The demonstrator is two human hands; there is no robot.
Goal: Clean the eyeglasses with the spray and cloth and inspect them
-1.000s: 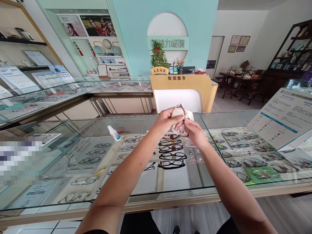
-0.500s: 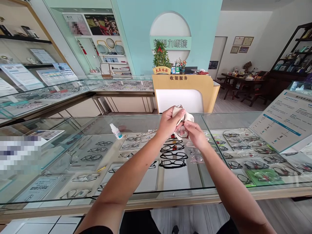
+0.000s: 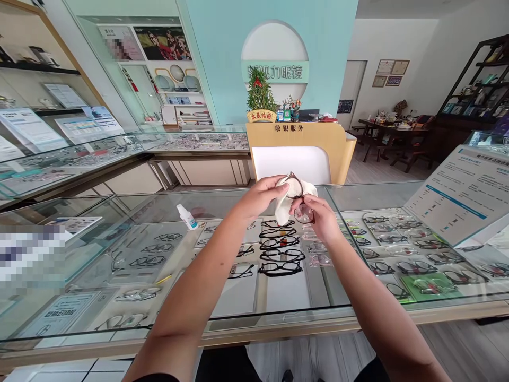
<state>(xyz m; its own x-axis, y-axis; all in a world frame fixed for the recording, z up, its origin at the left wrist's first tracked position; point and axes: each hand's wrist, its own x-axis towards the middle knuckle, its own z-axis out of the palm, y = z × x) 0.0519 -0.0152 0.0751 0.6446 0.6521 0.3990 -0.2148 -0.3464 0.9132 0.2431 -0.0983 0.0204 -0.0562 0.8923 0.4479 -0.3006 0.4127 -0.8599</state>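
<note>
A pair of dark-rimmed eyeglasses (image 3: pixel 300 196) is held up above the glass counter, tilted, one lens higher than the other. My right hand (image 3: pixel 321 215) pinches the frame near its middle, beside the lower lens. Behind the upper lens lies a cream cleaning cloth (image 3: pixel 283 209), its end hanging down. My left hand (image 3: pixel 263 195) is closed on the cloth at the upper lens, thumb toward the rim. Its other fingers are hidden behind the cloth.
The glass display counter (image 3: pixel 254 318) holds several rows of eyeglasses (image 3: pixel 281 254) beneath its top. A white spray bottle (image 3: pixel 186 217) stands on it at left. A printed sign (image 3: pixel 457 196) stands at right. Beyond is a wooden cashier desk (image 3: pixel 345 154).
My left hand has shifted left and opened its grip a little, so the upper lens now shows. The cloth hangs lower. My right hand keeps its pinch on the eyeglasses.
</note>
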